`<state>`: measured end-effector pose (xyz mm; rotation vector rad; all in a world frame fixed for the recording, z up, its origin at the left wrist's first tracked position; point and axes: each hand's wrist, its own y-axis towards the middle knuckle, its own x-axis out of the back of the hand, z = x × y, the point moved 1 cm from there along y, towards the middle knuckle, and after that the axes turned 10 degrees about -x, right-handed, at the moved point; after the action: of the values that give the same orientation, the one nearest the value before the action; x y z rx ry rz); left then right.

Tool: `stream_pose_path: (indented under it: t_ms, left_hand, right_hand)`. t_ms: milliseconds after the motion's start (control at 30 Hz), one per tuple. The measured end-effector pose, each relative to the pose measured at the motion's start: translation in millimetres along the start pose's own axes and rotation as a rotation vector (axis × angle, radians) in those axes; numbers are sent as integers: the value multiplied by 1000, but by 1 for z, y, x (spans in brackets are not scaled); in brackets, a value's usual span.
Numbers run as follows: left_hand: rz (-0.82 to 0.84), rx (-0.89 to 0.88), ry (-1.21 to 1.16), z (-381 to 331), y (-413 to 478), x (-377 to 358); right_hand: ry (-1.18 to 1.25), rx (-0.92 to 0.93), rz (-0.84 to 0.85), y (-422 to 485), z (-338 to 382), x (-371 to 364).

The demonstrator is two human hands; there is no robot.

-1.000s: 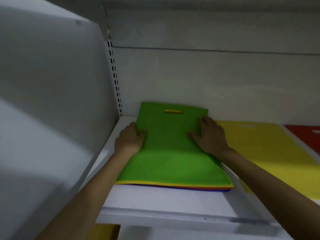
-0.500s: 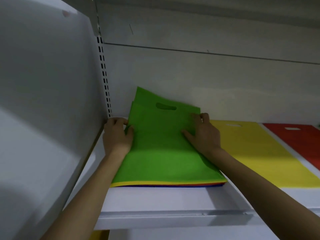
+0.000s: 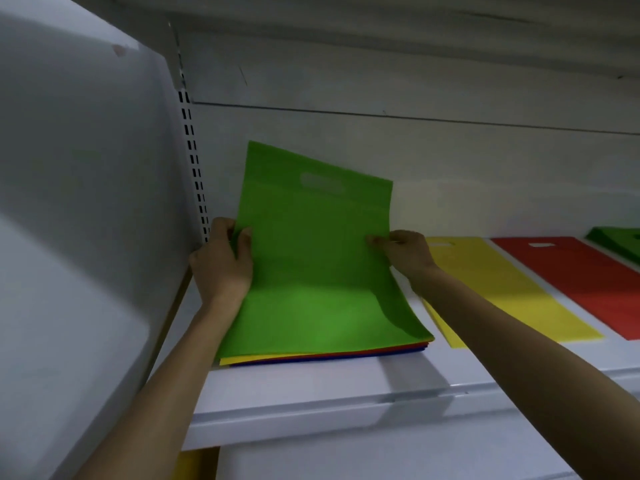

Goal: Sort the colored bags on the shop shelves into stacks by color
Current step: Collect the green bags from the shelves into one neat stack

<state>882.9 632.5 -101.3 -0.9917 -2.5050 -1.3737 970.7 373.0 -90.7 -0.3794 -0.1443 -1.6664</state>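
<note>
Left hand [image 3: 221, 261], at the left side of the mixed pile [image 3: 311, 356]: thumb on the face of the green bag [image 3: 311, 265], fingers curled behind its left edge. The bag's handle end tilts up off the pile while its near end lies on it, likely peeled up to free it from the yellow bag beneath. Right hand [image 3: 405, 254], at the pile's right side, pinches the bag's right edge. Right of the pile: yellow stack [image 3: 502, 289], red stack [image 3: 581, 282], then a green stack [image 3: 620, 244], probably the destination.
</note>
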Motion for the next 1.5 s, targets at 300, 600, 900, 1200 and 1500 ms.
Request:
stream_pose_path:
  t_ms: [300, 600, 900, 1200, 1500]
  left_hand:
    - [78, -174, -41, -88, 38, -15]
    - [318, -236, 22, -210, 1, -107]
    - [406, -356, -175, -371, -96, -206]
    - [350, -276, -448, -509, -181, -277]
    - [571, -369, -652, -566, -207, -352]
  right_hand:
    - [-161, 237, -231, -21, 7, 69]
    - [-744, 322, -715, -50, -30, 233]
    - [-802, 160, -912, -99, -115, 422]
    - [-814, -4, -1091, -142, -177, 574]
    - [-743, -78, -1080, -129, -230, 659]
